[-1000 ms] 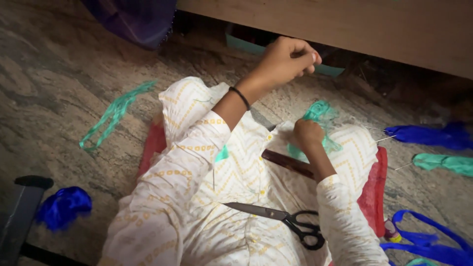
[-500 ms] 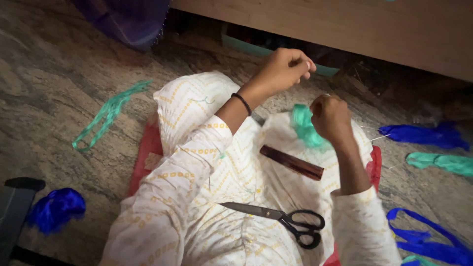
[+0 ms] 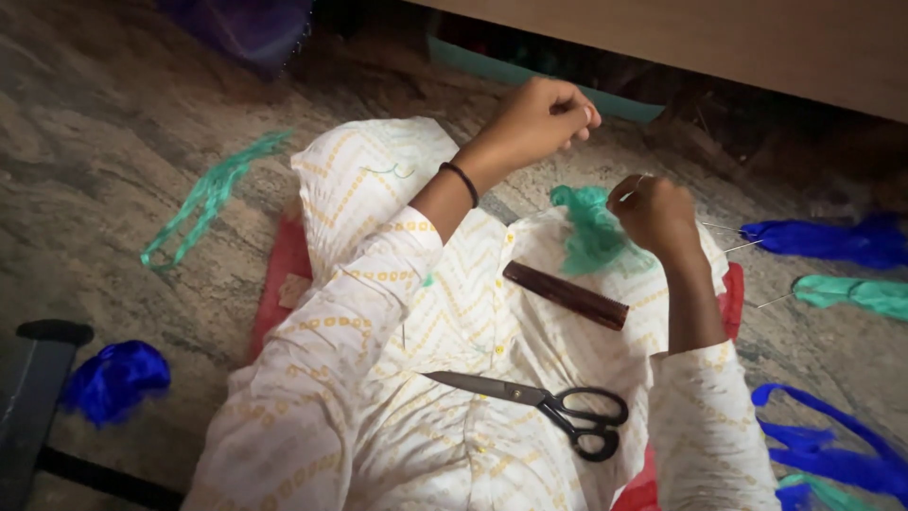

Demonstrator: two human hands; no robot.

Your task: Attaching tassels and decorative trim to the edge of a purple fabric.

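Green tuft of thread (image 3: 594, 232) on the lap, just past centre toward 1 o'clock, resting on white patterned cloth (image 3: 454, 312). Right hand (image 3: 654, 213) at its 3 o'clock edge, touching it, grip pinched shut on the tuft's upper strands; what exactly sits between the fingertips too small to tell. Left hand (image 3: 539, 118) raised at 12 o'clock, well above the tuft, grip clenched into a loose fist with thumb against forefinger, possibly on a fine thread, too thin to confirm; dark band (image 3: 462, 183) around its wrist. Just below the tuft, toward 5 o'clock, a dark brown stick-like piece (image 3: 566, 295) lying slantwise on the cloth. Further down at 6 o'clock, black-handled scissors (image 3: 539, 402), closed, blades pointing to 9 o'clock. Red mat (image 3: 284, 274) under the legs. On the stone floor (image 3: 104, 170): green strip (image 3: 210, 197) at 10 o'clock, blue bundle (image 3: 115, 378) at 8 o'clock, blue tuft (image 3: 832, 238) and green tuft (image 3: 851, 293) at 3 o'clock, blue ribbons (image 3: 832, 445) at 4 o'clock.
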